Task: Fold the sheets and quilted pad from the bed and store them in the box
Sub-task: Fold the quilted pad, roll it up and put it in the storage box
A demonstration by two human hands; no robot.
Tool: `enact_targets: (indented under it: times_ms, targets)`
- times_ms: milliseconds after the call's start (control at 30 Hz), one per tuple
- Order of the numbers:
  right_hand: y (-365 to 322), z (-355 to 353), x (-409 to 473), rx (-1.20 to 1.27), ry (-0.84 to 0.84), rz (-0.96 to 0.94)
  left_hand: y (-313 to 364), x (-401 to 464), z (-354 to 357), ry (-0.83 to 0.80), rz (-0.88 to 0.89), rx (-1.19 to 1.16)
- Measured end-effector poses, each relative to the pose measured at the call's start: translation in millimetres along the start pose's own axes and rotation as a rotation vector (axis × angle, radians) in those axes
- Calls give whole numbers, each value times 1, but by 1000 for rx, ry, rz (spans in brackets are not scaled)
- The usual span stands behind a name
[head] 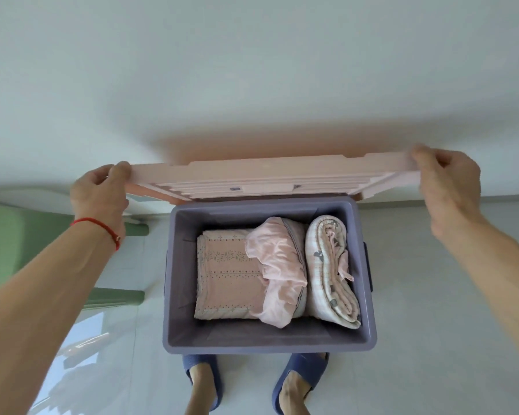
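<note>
A purple plastic box (174, 295) stands on the floor right below me. Inside it lie a folded pink patterned sheet (225, 280), a crumpled plain pink sheet (277, 265) over its right side, and a rolled white quilted pad (327, 271) along the right wall. A pink lid (270, 175) hangs level above the box's far edge, close to the wall. My left hand (101, 194) grips the lid's left end. My right hand (448, 187) grips its right end.
A white wall (252, 70) rises just behind the box. A green chair (27, 253) with its legs stands on the left. My two feet in blue slippers (300, 375) are on the pale tiled floor (447, 339) at the box's near side.
</note>
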State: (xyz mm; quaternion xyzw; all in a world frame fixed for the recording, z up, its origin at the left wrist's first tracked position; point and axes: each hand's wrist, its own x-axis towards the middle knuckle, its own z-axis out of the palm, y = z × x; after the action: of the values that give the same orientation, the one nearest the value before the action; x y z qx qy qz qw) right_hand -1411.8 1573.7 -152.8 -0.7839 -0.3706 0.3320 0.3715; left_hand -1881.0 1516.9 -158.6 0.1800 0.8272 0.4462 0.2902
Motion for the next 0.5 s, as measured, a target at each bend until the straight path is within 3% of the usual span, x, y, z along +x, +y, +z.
enact_targets:
  times_ms: [267,500]
  targets:
    - [36,-65,-82,79,139,54,-26,-98,-85,-13,-1,70]
    - [180,-68,-154,-251,-165,263,-169,-151,-93,-141,-213,481]
